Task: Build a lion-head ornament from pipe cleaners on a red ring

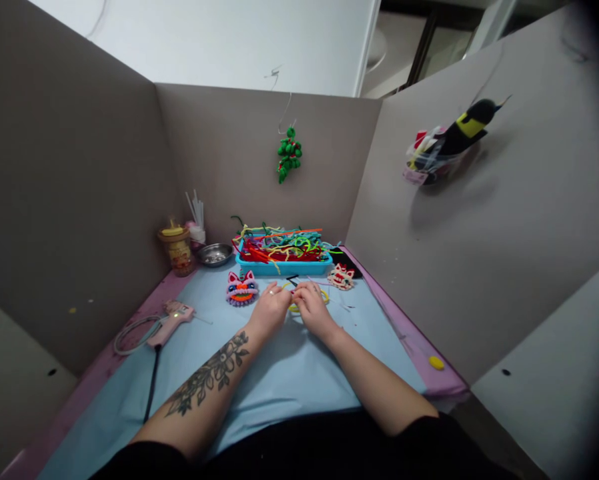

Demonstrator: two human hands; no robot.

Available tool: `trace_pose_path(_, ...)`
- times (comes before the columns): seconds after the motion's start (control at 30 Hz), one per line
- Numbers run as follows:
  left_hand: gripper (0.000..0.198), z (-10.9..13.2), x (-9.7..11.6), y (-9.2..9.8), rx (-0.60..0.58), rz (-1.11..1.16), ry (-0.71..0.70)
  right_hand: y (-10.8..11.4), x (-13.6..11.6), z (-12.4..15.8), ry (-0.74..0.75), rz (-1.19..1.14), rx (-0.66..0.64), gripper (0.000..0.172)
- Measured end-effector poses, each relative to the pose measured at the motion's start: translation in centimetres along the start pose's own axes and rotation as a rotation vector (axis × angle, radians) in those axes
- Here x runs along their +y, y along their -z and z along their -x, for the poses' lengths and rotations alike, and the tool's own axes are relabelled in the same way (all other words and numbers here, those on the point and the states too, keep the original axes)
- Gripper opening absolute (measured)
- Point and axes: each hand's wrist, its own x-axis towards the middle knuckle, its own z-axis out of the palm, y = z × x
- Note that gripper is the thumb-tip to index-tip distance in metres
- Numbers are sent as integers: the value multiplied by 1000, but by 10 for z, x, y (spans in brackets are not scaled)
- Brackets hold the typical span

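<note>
Over the middle of the blue-covered table, my left hand [271,308] and my right hand [313,308] meet with fingertips pinched together. Between them is something small, with a hint of red, that I cannot make out. A coil of yellow craft wire [325,296] lies just behind and under my fingers, beside a small black item [292,280]. To the left of my hands sits a pink and purple lion-head figure [241,291] with an orange mouth. A cream and red lion-head figure [341,277] lies to the right.
Behind stands a blue tray [284,269] heaped with coloured pipe cleaners [284,247]. A metal bowl [215,255], a drink cup [179,253] and a pink glue gun [172,323] are at left. Grey partitions [219,153] enclose the table. A yellow disc [436,363] lies right.
</note>
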Motion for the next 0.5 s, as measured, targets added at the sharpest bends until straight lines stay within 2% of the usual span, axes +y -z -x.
trace_pose_path(0.13, 4, -1, 3, 3, -10, 61, 146, -3, 1, 0, 3, 49, 13, 13)
trace_pose_path(0.33, 19, 1, 0, 3, -16, 244, 239, -1, -2, 2, 30, 75, 35, 13)
trace_pose_path(0.5, 16, -1, 1, 3, -22, 124, 226, -1, -2, 2, 10, 47, 13, 13)
